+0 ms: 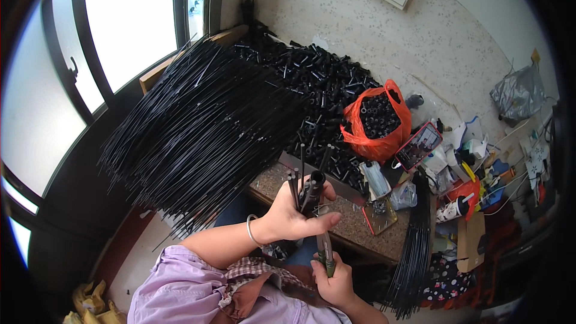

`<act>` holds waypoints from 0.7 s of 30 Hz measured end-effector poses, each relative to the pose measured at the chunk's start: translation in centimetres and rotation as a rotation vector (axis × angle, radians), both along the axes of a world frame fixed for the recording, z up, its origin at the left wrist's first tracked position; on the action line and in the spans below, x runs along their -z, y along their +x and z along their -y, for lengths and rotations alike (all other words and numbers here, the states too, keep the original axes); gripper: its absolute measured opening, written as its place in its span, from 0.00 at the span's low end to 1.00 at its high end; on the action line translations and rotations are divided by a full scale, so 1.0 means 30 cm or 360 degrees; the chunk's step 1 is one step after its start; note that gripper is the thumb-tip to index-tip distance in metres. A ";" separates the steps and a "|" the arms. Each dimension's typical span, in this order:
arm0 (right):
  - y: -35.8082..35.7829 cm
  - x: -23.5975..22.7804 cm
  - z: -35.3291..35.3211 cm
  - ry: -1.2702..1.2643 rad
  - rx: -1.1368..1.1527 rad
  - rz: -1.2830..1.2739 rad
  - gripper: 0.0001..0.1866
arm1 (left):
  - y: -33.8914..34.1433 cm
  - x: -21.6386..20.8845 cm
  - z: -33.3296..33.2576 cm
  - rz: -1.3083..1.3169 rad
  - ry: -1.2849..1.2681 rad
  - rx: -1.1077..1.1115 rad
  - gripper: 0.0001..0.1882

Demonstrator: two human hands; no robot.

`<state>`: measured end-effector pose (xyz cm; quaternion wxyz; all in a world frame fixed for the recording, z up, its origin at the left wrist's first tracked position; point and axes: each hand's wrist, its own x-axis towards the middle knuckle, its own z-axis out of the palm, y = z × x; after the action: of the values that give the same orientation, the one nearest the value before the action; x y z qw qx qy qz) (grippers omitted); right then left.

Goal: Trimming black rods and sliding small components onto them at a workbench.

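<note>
My left hand [287, 217], with a bangle on its wrist, is closed around a cluster of short black tubes and thin black rods [311, 191]. One wider tube shows its hollow end upward. Just below, my right hand [337, 283] grips a pair of pliers [326, 251] with green handle parts; their upper end is close under my left thumb, and whether they touch the tubes I cannot tell. Beyond my left hand lies a large sheaf of long thin black rods [204, 123]. A heap of short black tubes [312, 72] spreads behind it.
An orange-red bag [359, 143] full of small black parts stands on the speckled tabletop [270, 183]. To its right are a phone [418, 146], a lidded cup [451, 210] and clutter. A smaller rod bundle [414, 252] hangs over the right edge. Windows are at left.
</note>
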<state>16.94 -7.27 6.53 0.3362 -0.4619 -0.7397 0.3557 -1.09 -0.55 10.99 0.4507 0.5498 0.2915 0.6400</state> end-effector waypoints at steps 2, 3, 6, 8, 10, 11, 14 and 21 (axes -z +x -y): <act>0.015 0.008 0.008 -0.0084 0.0037 -0.0002 0.06 | -0.001 -0.014 0.008 -0.0073 0.0049 -0.0016 0.16; 0.017 0.003 -0.003 -0.0076 0.0039 -0.0009 0.06 | -0.005 -0.024 0.002 -0.0146 0.0114 -0.0040 0.17; 0.009 -0.033 -0.029 0.0284 0.0067 0.0094 0.07 | -0.025 -0.035 0.012 -0.0156 0.0046 0.0015 0.16; 0.008 -0.022 -0.028 0.0212 0.0024 0.0083 0.07 | -0.018 -0.021 0.006 -0.0084 0.0066 -0.0054 0.16; 0.011 -0.026 -0.022 0.0140 -0.0017 0.0068 0.07 | 0.007 -0.017 0.010 -0.0054 0.0108 -0.0191 0.16; 0.007 -0.036 -0.014 0.0067 -0.0014 0.0052 0.07 | 0.008 -0.012 0.013 -0.0057 0.0111 -0.0193 0.16; 0.007 -0.042 -0.010 0.0017 0.0002 0.0061 0.06 | -0.007 0.009 0.015 -0.0026 -0.0001 -0.0080 0.17; 0.141 -0.093 -0.088 -0.1045 -0.0261 -0.0989 0.27 | -0.100 0.027 -0.023 0.0137 0.0034 0.0207 0.14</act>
<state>21.18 -4.64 9.30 0.3486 -0.3553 -0.4860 0.7184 -4.10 0.14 10.18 0.4974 0.5444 0.2287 0.6355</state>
